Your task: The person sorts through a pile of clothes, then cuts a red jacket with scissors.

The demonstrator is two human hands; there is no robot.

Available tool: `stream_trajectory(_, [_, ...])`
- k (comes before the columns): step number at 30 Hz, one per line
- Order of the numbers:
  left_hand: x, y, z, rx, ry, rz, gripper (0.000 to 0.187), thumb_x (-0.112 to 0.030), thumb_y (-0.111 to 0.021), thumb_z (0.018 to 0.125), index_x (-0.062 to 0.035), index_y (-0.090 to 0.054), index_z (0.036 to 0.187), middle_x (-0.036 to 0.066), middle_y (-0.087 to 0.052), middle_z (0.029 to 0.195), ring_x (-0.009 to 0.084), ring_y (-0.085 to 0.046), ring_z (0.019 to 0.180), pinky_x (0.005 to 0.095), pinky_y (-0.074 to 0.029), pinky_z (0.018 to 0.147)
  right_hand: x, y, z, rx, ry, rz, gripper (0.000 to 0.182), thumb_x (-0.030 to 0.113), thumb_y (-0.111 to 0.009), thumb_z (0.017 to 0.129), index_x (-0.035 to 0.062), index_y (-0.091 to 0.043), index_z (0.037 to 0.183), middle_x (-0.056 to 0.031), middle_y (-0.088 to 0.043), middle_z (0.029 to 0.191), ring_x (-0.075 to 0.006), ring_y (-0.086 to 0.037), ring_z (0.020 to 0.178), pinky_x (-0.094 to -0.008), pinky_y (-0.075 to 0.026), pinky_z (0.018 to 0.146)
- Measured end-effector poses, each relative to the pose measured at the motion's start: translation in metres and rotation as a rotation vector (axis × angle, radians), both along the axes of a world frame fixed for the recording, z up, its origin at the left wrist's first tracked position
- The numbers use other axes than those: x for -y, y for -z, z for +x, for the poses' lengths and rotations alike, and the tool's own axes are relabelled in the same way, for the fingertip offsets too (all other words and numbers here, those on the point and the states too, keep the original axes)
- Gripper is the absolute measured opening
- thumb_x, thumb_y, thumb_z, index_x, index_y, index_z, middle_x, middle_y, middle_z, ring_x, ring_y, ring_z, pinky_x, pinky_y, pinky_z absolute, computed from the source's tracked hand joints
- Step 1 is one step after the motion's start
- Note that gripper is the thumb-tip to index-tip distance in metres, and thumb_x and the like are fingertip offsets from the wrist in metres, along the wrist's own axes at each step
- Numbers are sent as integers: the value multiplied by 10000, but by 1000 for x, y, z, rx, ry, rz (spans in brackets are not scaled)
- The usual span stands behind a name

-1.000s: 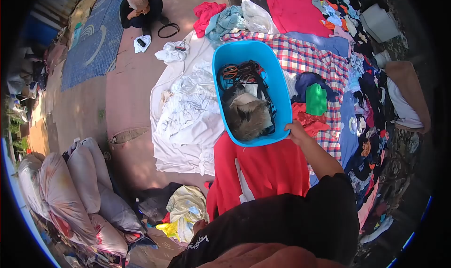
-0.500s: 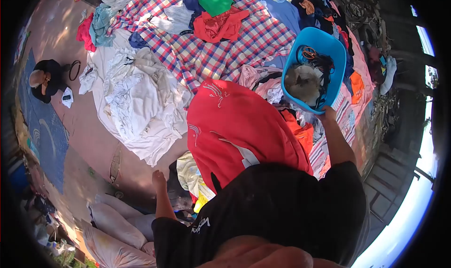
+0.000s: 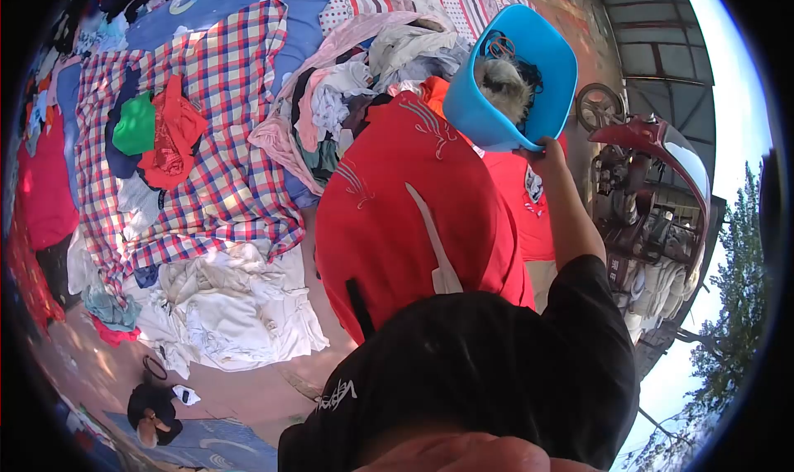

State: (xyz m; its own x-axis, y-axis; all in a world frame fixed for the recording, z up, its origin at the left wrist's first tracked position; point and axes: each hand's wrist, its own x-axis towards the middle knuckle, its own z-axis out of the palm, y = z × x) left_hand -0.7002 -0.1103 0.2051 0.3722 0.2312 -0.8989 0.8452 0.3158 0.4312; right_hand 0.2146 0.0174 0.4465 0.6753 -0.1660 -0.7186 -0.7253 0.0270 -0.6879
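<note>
In the head view, the right hand (image 3: 538,151) grasps the near edge of a blue tub (image 3: 465,112), fingers curled at its corner and the arm stretched out. The left hand is out of view, so I cannot tell whether it is clenched, released or holding something. The tub is just beyond the right hand, its open top turned toward the camera. In it lie a grey furry thing (image 3: 504,93), an orange cord (image 3: 499,45) near the end farthest from the hand, and some dark cords along one side.

Nearer the body than the hand and to its left, a big red cloth (image 3: 389,232) with a white strip covers the person's front. More red cloth lies just under the right forearm. Left of the hand and tub is a mixed pile of clothes (image 3: 327,96); a striped cloth (image 3: 455,5) lies past it, farther from the hand. Well to the left, a checked cloth (image 3: 240,129) is spread out, with a green cloth (image 3: 135,125) touching a smaller red garment (image 3: 172,137) on top. White clothes (image 3: 231,311) are heaped beside the checked cloth. Another person (image 3: 151,412) in dark clothes is low down, far left of the hand. To the right of the hand is a red motorcycle (image 3: 641,133).
</note>
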Motion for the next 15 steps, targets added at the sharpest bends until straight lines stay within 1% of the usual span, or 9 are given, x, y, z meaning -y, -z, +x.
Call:
stream_trajectory(3, [-51, -1, 6, 32, 226, 0, 163, -170, -682, 858, -18, -667, 915, 125, -701, 884, 283, -698, 763, 400, -563, 708, 42, -3, 31, -15, 100, -43, 258, 9, -474, 863, -152, -403, 1052, -326, -535, 1109, -506, -602, 1002, -672, -523, 939])
stream_trajectory(5, [-102, 11, 28, 55, 342, 108, 155, -171, -689, 841, -21, -670, 876, 132, -701, 869, 297, -693, 752, 414, -559, 714, 82, 12, 47, 30, 111, 12, 227, 12, -462, 871, -143, -427, 1032, -312, -545, 1082, -486, -613, 984, -703, -497, 950])
stream_trajectory(6, [-127, 22, 37, 26, 398, 197, 152, -172, -693, 833, -23, -671, 856, 135, -701, 862, 304, -691, 747, 420, -557, 717, 110, 28, 66, 19, 110, 10, 298, 25, -458, 875, -177, -385, 1081, -344, -533, 1103, -551, -595, 1006, -676, -542, 886])
stream_trajectory(7, [-159, 41, 52, -124, 512, 348, 129, -166, -670, 808, -39, -660, 785, 163, -688, 832, 350, -665, 752, 466, -529, 728, 133, 38, 77, 23, 105, 17, 371, 38, -454, 879, -212, -343, 1129, -376, -521, 1123, -616, -577, 1028, -649, -586, 823])
stream_trajectory(8, [-174, 66, 68, -218, 10, 510, 121, -130, -591, 865, -41, -661, 824, 146, -671, 794, 310, -661, 733, 435, -514, 686, 140, 36, 74, 87, 81, -35, 324, 46, -464, 877, -195, -389, 1080, -359, -534, 1096, -577, -609, 969, -631, -598, 803])
stream_trajectory(9, [-206, 58, 108, -229, -238, 454, 166, -126, -515, 918, -39, -651, 880, 111, -649, 759, 238, -644, 695, 370, -505, 641, 151, 37, 78, 82, 116, -48, 310, 51, -464, 878, -186, -393, 1066, -354, -537, 1078, -565, -615, 943, -633, -598, 798])
stream_trajectory(10, [-225, 76, 124, -149, -468, 326, 175, -140, -501, 942, -32, -635, 976, 74, -635, 778, 172, -630, 705, 305, -489, 605, 173, 38, 83, 77, 156, -65, 297, 56, -463, 879, -176, -398, 1052, -348, -540, 1060, -553, -620, 917, -635, -597, 792])
stream_trajectory(12, [-261, 65, 183, -122, -607, 121, 201, -136, -536, 938, -20, -612, 1083, 92, -651, 910, 190, -663, 774, 297, -522, 618, 198, 39, 97, 91, 285, -142, 231, 54, -463, 869, -139, -415, 984, -317, -549, 972, -511, -632, 849, -663, -588, 782])
stream_trajectory(15, [-272, 59, 240, -98, -574, 19, 235, -147, -546, 947, -18, -596, 1136, 118, -655, 993, 224, -685, 846, 320, -552, 655, 265, 55, 120, 13, 251, -209, 212, 43, -463, 857, -125, -420, 980, -289, -555, 940, -498, -639, 856, -713, -563, 791])
